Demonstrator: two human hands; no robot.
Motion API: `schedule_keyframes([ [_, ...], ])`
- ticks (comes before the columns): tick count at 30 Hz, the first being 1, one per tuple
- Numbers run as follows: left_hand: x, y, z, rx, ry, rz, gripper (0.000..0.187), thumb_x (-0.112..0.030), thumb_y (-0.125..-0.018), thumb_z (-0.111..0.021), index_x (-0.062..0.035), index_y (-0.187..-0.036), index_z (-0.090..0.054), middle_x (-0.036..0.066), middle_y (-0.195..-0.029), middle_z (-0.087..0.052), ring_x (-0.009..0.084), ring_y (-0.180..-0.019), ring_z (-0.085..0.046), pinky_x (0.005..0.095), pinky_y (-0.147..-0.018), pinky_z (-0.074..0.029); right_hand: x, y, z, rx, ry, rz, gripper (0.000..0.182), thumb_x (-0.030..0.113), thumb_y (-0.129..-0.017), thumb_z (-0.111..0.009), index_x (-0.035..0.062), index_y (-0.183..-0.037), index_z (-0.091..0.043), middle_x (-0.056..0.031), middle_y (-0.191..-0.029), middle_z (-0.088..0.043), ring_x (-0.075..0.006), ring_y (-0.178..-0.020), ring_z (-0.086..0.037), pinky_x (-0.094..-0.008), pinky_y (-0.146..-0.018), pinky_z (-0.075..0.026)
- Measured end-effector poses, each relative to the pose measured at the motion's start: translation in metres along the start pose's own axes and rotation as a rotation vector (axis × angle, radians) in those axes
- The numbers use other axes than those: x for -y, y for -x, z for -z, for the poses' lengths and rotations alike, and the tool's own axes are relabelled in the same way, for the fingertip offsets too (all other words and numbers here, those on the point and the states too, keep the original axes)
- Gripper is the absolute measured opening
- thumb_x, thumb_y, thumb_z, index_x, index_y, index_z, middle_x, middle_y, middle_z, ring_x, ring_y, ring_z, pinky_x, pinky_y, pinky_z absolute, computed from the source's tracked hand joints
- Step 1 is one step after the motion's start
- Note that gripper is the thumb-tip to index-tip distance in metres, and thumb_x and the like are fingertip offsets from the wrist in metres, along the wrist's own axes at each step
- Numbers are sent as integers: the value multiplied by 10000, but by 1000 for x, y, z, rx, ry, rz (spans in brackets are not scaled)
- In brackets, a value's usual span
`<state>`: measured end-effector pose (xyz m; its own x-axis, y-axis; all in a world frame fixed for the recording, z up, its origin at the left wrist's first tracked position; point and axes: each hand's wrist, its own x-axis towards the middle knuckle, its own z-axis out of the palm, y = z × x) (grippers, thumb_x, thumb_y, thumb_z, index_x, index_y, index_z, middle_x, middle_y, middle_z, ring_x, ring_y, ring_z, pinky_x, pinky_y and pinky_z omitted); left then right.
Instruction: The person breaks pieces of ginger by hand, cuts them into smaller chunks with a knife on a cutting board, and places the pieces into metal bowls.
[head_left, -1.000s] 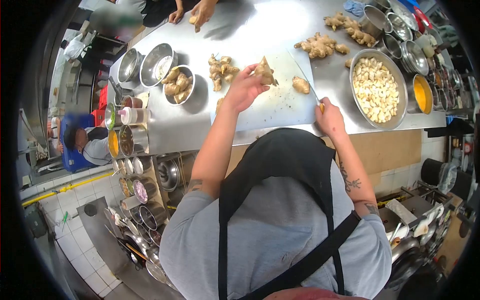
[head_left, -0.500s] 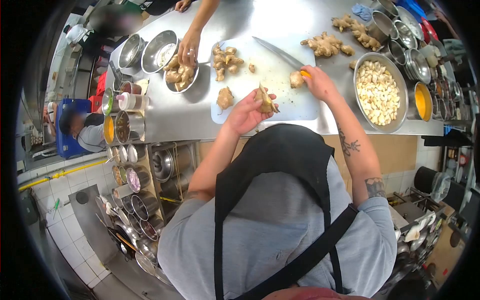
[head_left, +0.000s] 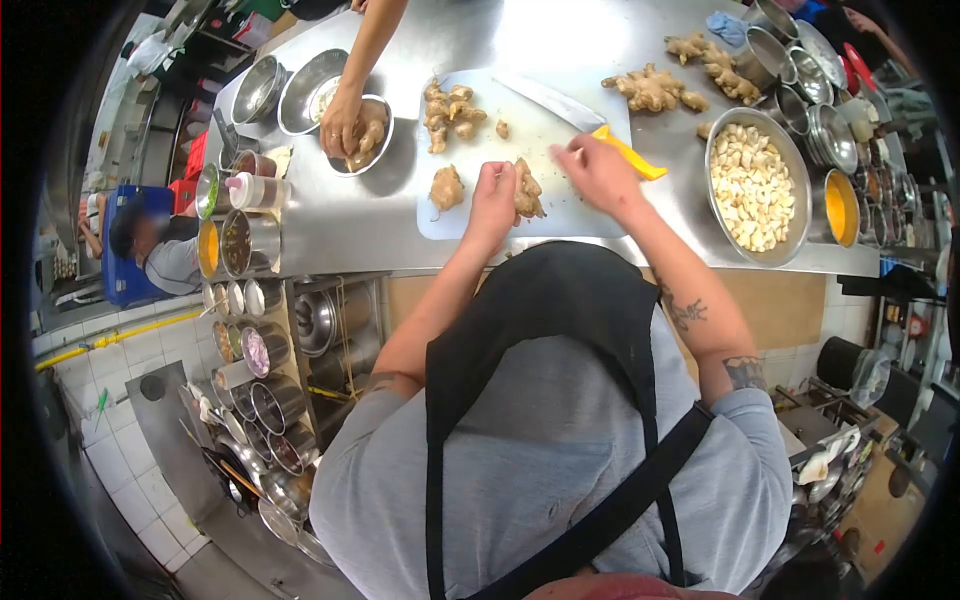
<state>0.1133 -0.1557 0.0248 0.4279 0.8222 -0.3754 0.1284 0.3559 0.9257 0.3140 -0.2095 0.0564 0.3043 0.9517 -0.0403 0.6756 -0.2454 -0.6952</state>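
My left hand (head_left: 490,208) is closed at the near side of the white cutting board (head_left: 450,222), gripping a knobby piece of ginger (head_left: 529,190) at its right side. My right hand (head_left: 603,180) hovers over the board's right part, its blurred fingers reaching left and apparently apart. Just beyond it lies a knife (head_left: 545,102) with a yellow handle, free of my hand. A ginger lump (head_left: 446,188) rests left of my left hand, and a ginger cluster (head_left: 453,115) lies behind it. A small ginger bit (head_left: 502,129) sits nearby.
Another person's hand (head_left: 342,125) reaches into a bowl of ginger (head_left: 380,148) at the left. More ginger (head_left: 650,90) lies on the steel table beyond the board. At right stands a large bowl of peeled garlic cloves (head_left: 750,185). Metal pots (head_left: 248,240) line the left edge.
My right hand has let go of the knife and moved left. My left hand has turned and closed, its fingers now upright. The ginger lump beside the knife handle no longer shows there.
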Motion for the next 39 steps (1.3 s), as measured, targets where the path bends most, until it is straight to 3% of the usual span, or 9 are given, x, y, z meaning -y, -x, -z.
schedule_keyframes([
  [8, 2, -1, -17, -14, -3, -184, 325, -351, -1134, -323, -96, -1101, -521, 44, -784, -579, 93, -552, -500, 255, -440, -401, 8, 23, -35, 198, -413, 174, 482, 438, -1024, -595, -37, -1064, -663, -249, -851, -711, -387, -838, -702, -451, -776, -529],
  [14, -4, 5, 9, 266, 497, 144, 242, -290, -1089, -454, -84, -1063, -579, 37, -810, -606, 91, -598, -539, 260, -445, -401, -5, 13, -19, 359, -466, 103, 378, 347, -991, -646, -18, -1046, -731, -218, -954, -740, -305, -923, -705, -396, -857, -531],
  [21, 24, -16, 18, 44, -781, -436, 512, -375, -949, -704, -39, -1312, -575, 170, -1077, -687, 315, -1010, -673, 389, -876, -544, -31, -8, -24, 267, -253, -174, 474, 279, -885, -734, 15, -1275, -680, -228, -1230, -704, -321, -1151, -679, -385, -1001, -520],
  [23, 19, -10, 17, 62, -904, -407, 604, -376, -916, -735, -27, -1376, -556, 208, -1206, -661, 351, -1152, -637, 411, -1008, -499, -37, -7, -27, 197, -210, -68, 441, 222, -900, -717, 1, -1278, -668, -177, -1082, -721, -234, -973, -698, -348, -855, -546],
  [27, 12, 0, 23, 0, -892, -361, 592, -379, -906, -742, -37, -1362, -583, 197, -1227, -628, 323, -1130, -626, 405, -964, -506, -35, -12, -24, 251, -139, -30, 430, 177, -899, -710, -9, -1283, -659, -136, -1010, -727, -178, -837, -708, -331, -731, -560],
  [30, 3, 9, 35, -120, -871, -404, 498, -337, -897, -760, -37, -1274, -634, 150, -1083, -663, 286, -957, -656, 385, -863, -527, -15, -22, -19, 396, -99, -72, 431, 175, -905, -682, 0, -1298, -655, -222, -1124, -733, -302, -1098, -707, -385, -945, -559],
  [33, -1, 6, 58, -274, -788, -504, 333, -237, -868, -797, -43, -1116, -691, 65, -897, -671, 216, -687, -606, 355, -688, -508, 24, -32, -11, 472, -428, -209, 445, 119, -938, -627, -7, -1364, -604, -220, -1084, -730, -240, -1095, -705, -356, -892, -586],
  [36, -5, 1, 86, -355, -694, -443, 315, -221, -865, -796, -39, -1101, -695, 67, -929, -674, 196, -701, -605, 340, -676, -499, 29, -46, -21, 233, -866, -148, 461, 90, -963, -582, -11, -1412, -560, -214, -1056, -721, -181, -1113, -686, -325, -845, -601],
  [39, 1, 1, 110, -330, -893, -475, 470, -271, -841, -811, -48, -1223, -653, 151, -1189, -622, 332, -1042, -587, 427, -911, -498, 10, -45, -5, 180, -377, -28, 443, 25, -914, -518, 6, -1348, -606, -246, -1297, -635, -328, -1157, -668, -408, -933, -569],
])
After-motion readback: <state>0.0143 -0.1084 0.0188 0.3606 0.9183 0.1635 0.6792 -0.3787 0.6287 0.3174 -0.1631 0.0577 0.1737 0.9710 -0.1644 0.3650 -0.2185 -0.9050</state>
